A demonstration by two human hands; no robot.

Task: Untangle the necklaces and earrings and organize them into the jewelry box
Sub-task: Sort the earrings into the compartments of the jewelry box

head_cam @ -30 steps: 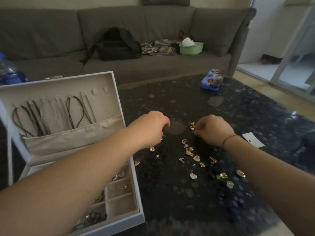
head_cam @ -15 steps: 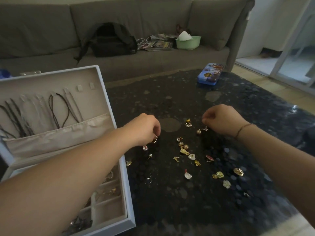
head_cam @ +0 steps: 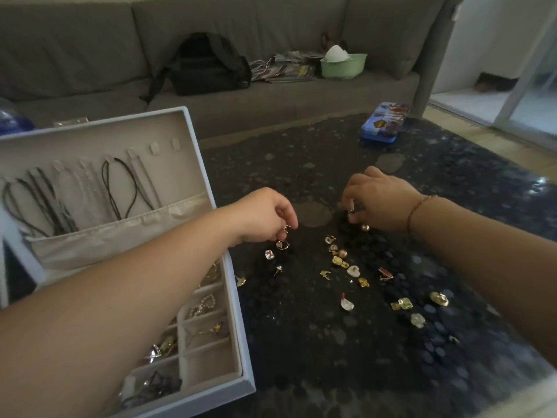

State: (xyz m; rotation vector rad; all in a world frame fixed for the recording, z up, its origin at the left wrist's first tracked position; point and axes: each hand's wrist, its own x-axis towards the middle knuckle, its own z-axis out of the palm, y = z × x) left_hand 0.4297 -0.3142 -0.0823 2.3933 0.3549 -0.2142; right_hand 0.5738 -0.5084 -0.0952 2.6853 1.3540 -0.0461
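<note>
Several small gold and white earrings (head_cam: 352,270) lie scattered on the dark glass table (head_cam: 316,342). My left hand (head_cam: 265,215) hovers above the left of the scatter, fingers pinched on a small gold earring (head_cam: 285,228), with a ring-shaped earring (head_cam: 282,244) just below it. My right hand (head_cam: 376,197) is pinched on another small earring (head_cam: 351,212) at the far end of the scatter. The white jewelry box (head_cam: 238,300) stands open at the left; dark cord necklaces (head_cam: 120,188) hang in its lid and its compartments hold several pieces.
A grey sofa (head_cam: 90,55) runs behind the table, carrying a black backpack (head_cam: 208,67), magazines and a green bowl (head_cam: 343,66). A blue tin (head_cam: 382,122) sits at the table's far edge. A blue bottle (head_cam: 12,119) stands behind the box lid.
My left hand has lifted slightly with a gold earring pinched in it. My right hand drew back, then came down again onto an earring at the far end of the scatter.
</note>
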